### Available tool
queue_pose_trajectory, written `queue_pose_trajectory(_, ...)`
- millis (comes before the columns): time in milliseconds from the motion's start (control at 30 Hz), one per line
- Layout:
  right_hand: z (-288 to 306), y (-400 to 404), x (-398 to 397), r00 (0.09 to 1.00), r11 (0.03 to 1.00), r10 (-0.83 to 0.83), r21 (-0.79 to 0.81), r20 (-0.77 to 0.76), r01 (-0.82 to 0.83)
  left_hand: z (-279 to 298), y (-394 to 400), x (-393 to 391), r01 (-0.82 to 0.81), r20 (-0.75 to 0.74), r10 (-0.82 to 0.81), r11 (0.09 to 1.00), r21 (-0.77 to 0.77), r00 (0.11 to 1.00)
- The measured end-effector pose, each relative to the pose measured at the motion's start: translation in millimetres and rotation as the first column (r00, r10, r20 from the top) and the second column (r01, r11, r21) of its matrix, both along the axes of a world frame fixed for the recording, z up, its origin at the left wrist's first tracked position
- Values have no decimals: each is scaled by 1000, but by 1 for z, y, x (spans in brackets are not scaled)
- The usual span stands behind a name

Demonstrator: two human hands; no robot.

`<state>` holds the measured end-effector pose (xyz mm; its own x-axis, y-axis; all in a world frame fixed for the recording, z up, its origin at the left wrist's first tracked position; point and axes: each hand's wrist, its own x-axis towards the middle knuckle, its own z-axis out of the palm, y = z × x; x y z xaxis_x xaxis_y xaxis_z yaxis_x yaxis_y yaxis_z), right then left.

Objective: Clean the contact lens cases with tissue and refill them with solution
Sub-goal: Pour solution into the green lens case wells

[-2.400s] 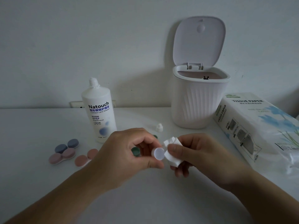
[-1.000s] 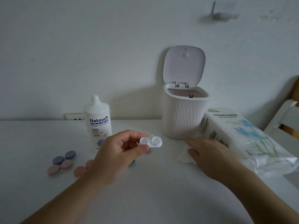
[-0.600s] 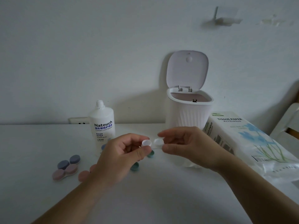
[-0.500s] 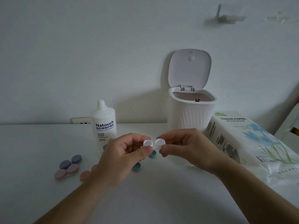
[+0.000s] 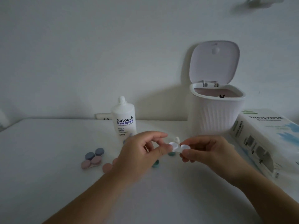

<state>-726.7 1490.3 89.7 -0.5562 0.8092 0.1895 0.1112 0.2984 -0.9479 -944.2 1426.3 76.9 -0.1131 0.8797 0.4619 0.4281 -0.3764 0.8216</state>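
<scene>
Table (image 5: 48, 159): white top carrying everything here; the bin stands at its back right, against the wall.
Tissue pack (image 5: 265, 139): long white pack printed "TISSUE PAPER", lying just right of the bin and running toward the camera.
Bin (image 5: 216, 113): small white ribbed bin, lid tipped up and open.
Solution bottle (image 5: 124, 120): white "Natouch" bottle, upright, well left of the bin; its nozzle is bare.
Left hand (image 5: 139, 156): raised in front of the bin and to its left, thumb and fingers pinching the left cup of the clear case.
Right hand (image 5: 208, 152): in front of the bin, thumb and fingers pinching the right cup of the same case.
Clear case (image 5: 178, 147): white double-cup lens case, both cups uncapped and facing up, held above the table between the two hands, in front of the bin.
Closed cases (image 5: 93, 158): a blue pair and a pink pair, touching, far left of the bin, past the bottle.
Pink cap (image 5: 106, 167): a pink round piece left of the left wrist, partly hidden.
Teal caps (image 5: 156, 164): two teal lids on the table under the hands.
Bottle cap (image 5: 177, 139): small white piece behind the case, probably the bottle's cap; too blurred to be sure.
</scene>
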Motion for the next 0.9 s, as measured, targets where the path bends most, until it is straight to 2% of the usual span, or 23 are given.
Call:
queue_pose_trajectory(100,-2,0,-2,999,999,-41,-11,-8,41,17,-4,-11,-223,-7,236,927,302,972)
queue_pose_trajectory(133,-3,0,-2,999,999,-45,-13,-5,45,24,-6,-17,-297,19,311,886,355,950)
queue_pose_trajectory(200,-4,1,-3,999,999,-44,-10,2,44,34,-9,-32,-429,85,430,825,367,899)
queue_pose_trajectory(267,-4,1,-3,999,999,-52,-11,8,52,39,-9,-51,-509,106,502,805,306,858)
queue_pose_trajectory(333,-4,2,-2,998,998,-54,-8,29,54,40,-7,-68,-516,98,507,844,142,856)
queue_pose_trajectory(433,-4,1,-2,998,999,-48,-8,45,48,39,-3,-91,-328,67,341,932,-155,938)
queue_pose_trajectory(500,-5,1,-1,997,999,-51,-7,54,52,40,-1,-103,-184,54,205,948,-260,977)
queue_pose_trajectory(600,-5,2,-1,997,998,-60,-13,52,61,38,3,-107,-172,44,194,938,-301,980)
queue_pose_trajectory(767,-6,2,-2,997,998,-52,-16,51,53,20,8,-83,-471,-1,490,838,-277,872)
queue_pose_trajectory(900,-8,4,-2,995,998,-62,-14,73,63,7,11,-70,-523,-49,527,820,-232,848)
